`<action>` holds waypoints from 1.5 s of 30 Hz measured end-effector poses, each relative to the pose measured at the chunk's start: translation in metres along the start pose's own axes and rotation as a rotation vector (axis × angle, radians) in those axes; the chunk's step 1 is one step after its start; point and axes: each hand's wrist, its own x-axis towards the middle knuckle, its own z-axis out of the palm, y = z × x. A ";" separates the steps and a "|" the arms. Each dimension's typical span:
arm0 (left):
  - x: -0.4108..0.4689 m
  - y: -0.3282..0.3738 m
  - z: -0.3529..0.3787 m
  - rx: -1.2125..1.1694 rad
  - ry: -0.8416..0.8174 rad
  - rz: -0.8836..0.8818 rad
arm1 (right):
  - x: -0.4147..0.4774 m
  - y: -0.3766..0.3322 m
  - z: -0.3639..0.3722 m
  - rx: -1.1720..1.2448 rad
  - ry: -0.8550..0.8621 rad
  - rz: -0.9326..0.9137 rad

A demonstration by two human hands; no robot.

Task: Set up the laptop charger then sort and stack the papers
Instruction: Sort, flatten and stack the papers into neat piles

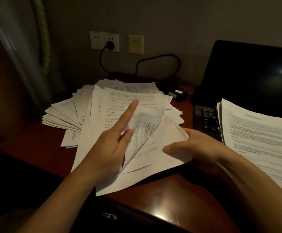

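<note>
A loose, fanned heap of printed papers covers the middle of the wooden desk. My right hand grips a few sheets by their right edge, thumb on top. My left hand lifts the corner of a curled sheet with its lower fingers, the index finger pointing straight out over the heap. A neater stack of papers lies on the open laptop at the right. The charger plug sits in the wall socket, and its black brick lies behind the heap.
The charger cable loops along the wall behind the desk. A second wall plate is to the right of the socket. A curtain hangs at the left. A drawer handle shows under the desk's front edge.
</note>
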 end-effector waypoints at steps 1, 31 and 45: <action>-0.002 -0.001 0.000 -0.021 -0.006 -0.007 | 0.001 0.001 0.001 -0.016 0.023 -0.007; -0.001 -0.007 -0.006 -0.106 -0.150 -0.038 | 0.005 0.007 0.011 -0.078 0.096 -0.203; -0.005 -0.005 -0.001 0.148 -0.159 0.090 | 0.005 0.010 0.018 -0.069 0.187 -0.248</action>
